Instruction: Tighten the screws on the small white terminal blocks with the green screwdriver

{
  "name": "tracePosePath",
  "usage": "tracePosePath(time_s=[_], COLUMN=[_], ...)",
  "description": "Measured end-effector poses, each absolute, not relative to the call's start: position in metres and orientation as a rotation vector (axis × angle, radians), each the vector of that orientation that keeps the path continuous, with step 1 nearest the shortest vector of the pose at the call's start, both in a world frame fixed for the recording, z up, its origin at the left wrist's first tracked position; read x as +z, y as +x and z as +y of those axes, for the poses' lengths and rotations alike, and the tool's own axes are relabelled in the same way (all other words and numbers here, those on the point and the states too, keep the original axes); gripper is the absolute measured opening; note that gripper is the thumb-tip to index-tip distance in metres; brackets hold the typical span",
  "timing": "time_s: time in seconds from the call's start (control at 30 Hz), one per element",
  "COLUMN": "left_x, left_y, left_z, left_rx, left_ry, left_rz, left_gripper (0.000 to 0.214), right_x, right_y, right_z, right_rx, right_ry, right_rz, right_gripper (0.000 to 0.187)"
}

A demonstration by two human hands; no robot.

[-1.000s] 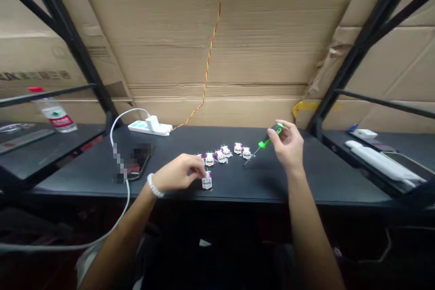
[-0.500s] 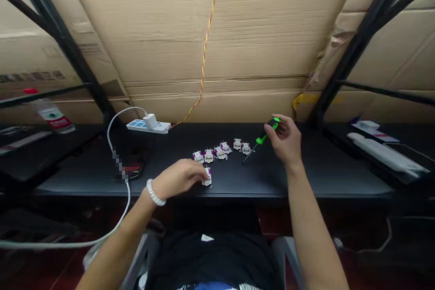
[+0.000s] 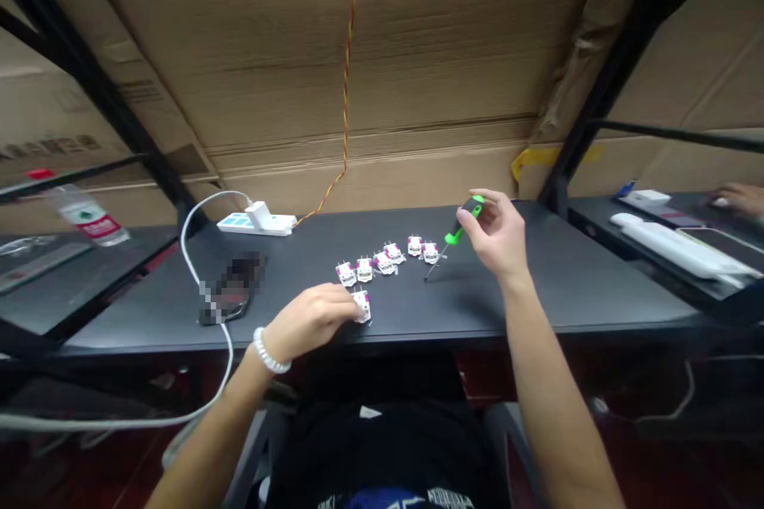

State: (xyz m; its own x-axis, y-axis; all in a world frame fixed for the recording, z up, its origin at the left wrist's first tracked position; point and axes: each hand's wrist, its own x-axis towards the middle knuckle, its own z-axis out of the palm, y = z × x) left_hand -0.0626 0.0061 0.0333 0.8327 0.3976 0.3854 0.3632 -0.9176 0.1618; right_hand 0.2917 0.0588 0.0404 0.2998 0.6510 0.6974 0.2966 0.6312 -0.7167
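My left hand (image 3: pixel 314 320), with a white coiled band at the wrist, has its fingers closed on a small white-and-purple plastic part (image 3: pixel 362 306) that rests near the table's front edge. My right hand (image 3: pixel 496 232) grips a green-and-black screwdriver (image 3: pixel 464 223) by its handle. Its thin shaft slants down to the left, the tip close to the tabletop; whether it touches I cannot tell. Between and beyond my hands, several similar white-and-purple parts (image 3: pixel 385 261) lie in a loose row, thin pins sticking out of them.
A white power strip (image 3: pixel 263 224) with a plugged-in charger stands at the back left. Its white cable (image 3: pixel 186 250) loops past a dark, partly blurred object (image 3: pixel 239 286). Black metal frames (image 3: pixel 573 143) border the table (image 3: pixel 567 286). At far right shows another person's hand (image 3: pixel 740 197).
The view has shifted slightly, and another person's hand now shows at the far right. My hands keep almost the same places, the left on the part, the right on the screwdriver.
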Motion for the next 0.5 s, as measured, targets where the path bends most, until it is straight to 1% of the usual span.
tracePosePath(time_s=[0.5], left_x=[0.0277], left_y=[-0.0657], left_z=[0.0037], left_rx=[0.696], left_ry=[3.037], left_rz=[0.597], left_gripper=[0.034], right_x=[0.0408], right_y=[0.2903], right_z=[0.0572], right_rx=[0.338], right_ry=[-0.898], right_rz=[-1.287], right_gripper=[0.044])
